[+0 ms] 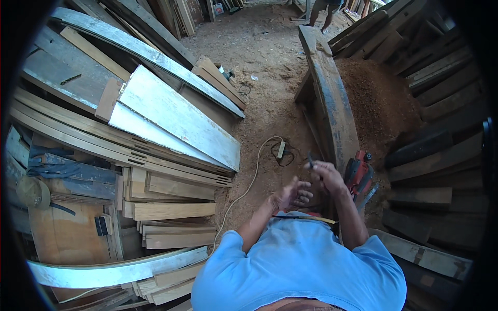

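Fingers [317,167] of right hand [326,175] pinching small dark tool [309,159] — upright, beside long plank [332,111]; left hand [291,194] open, spread, nearer body.

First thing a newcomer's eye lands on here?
Likely the stacked pale planks filling the left side, then the long curved beam running up the middle right with a sawdust heap beside it. Low centre, the right hand pinches a small dark object, the left hand open next to it, a red power tool just right of them.
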Demonstrator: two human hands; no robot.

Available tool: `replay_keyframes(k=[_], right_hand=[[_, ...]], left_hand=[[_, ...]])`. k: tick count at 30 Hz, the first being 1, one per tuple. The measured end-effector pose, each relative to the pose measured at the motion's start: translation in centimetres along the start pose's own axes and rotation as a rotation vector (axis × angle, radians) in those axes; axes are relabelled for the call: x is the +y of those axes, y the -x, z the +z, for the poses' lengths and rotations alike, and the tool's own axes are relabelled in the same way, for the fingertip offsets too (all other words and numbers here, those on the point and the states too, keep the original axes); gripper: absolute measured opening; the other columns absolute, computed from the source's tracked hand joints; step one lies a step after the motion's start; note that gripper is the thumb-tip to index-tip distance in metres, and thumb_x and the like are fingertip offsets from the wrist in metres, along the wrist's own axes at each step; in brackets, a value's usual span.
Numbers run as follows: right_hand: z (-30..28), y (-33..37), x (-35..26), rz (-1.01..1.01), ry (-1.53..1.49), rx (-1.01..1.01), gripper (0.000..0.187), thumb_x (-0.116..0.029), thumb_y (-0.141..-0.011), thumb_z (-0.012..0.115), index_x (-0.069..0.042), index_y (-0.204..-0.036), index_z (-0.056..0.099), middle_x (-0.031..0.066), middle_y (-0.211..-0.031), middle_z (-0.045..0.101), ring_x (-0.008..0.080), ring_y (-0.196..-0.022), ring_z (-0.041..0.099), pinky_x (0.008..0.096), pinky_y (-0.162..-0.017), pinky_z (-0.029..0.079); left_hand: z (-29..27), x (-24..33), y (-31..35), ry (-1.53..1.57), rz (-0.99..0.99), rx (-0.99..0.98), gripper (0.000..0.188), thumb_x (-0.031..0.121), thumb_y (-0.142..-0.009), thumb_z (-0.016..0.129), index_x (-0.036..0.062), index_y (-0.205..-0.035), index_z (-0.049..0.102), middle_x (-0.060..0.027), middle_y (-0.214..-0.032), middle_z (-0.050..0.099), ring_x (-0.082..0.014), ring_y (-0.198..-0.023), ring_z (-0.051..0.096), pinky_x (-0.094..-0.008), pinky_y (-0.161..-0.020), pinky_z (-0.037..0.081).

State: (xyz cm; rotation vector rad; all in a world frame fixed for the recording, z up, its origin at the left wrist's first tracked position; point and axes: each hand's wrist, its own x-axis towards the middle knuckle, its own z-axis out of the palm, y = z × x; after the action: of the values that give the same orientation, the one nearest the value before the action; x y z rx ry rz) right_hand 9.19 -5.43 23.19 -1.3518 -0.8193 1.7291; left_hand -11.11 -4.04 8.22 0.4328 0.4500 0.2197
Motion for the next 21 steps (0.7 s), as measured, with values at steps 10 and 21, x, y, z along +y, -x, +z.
replay_keyframes(k=[10, 21], right_hand=[[0.9, 1.5, 9.9, 0.188, 0.514, -0.483, 0.035, -0.024, -0.104, 0.052, -0.001, -0.127, 0.066, 0.0067, -0.093, 0.069, 0.0115, -0.082, 0.061, 0.0293, -0.075, 0.051], [-10.1, -10.7, 10.1, 0.173, -0.796, 0.162, 0.047, -0.045, -0.105, 0.043, -0.001, -0.116, 0.058, 0.0002, -0.083, 0.066, 0.0113, -0.06, 0.06, 0.0287, -0.057, 0.05]], left_hand=[[-11.3, 10.3, 0.6, 0.472, 0.603, 0.355, 0.057, 0.052, -0.106, 0.038, 0.0002, -0.103, 0.061, -0.0045, -0.071, 0.062, -0.0107, -0.05, 0.048, -0.0254, -0.045, 0.042], [2.9, -1.8, -2.1, -0.993, -0.09, -0.262, 0.035, 0.042, -0.103, 0.054, 0.0089, -0.105, 0.064, 0.0009, -0.079, 0.061, -0.0075, -0.069, 0.055, -0.0241, -0.063, 0.046]])
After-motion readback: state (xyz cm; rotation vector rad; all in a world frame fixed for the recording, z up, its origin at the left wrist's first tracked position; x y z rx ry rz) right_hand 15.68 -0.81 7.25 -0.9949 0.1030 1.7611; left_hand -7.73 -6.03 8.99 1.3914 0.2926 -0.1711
